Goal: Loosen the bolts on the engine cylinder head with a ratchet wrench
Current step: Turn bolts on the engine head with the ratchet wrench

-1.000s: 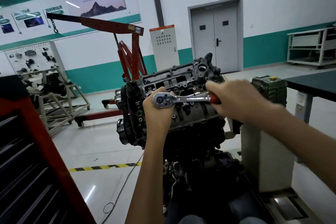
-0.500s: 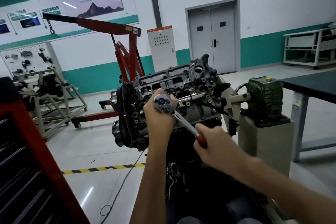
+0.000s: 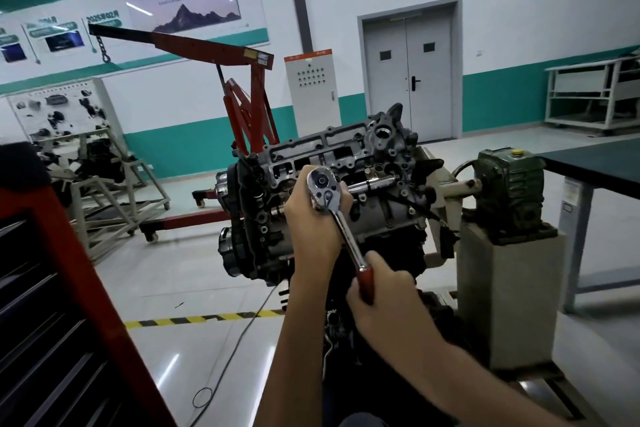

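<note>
Right hand [image 3: 384, 302] is wrapped tight round the red grip at the low end of the ratchet wrench [image 3: 346, 236]. Left hand [image 3: 311, 222] is up at the other end, fingers curled in behind the chrome ratchet head so it sits cupped in the palm, with its round back face toward the camera. The wrench runs on a slant, head up and left, handle down and right toward the person.

The ratchet head sits against the near face of the cylinder head [image 3: 311, 152], about midway along it. The socket and the bolt are hidden behind the left hand, so I honestly can't tell which one it's seated on. A short chrome rod [image 3: 372, 183] lies across the casting just right of the ratchet head.

The engine is tipped toward the camera. At its right end a shaft runs to a green gearbox [image 3: 507, 191] sitting on a grey pedestal [image 3: 509, 298].

Behind the engine is a red engine hoist [image 3: 249, 104], boom reaching up-left with a chain hanging off the tip. There's a red tool cabinet [image 3: 69, 288] in the near left corner. Yellow-black tape [image 3: 207, 318] runs across the floor with a thin cable [image 3: 235, 340] crossing it. A dark table [image 3: 595, 159] is off to the right and a grey double door [image 3: 408, 73] is in the back wall, with a pale control cabinet [image 3: 311, 87] just left of it.
</note>
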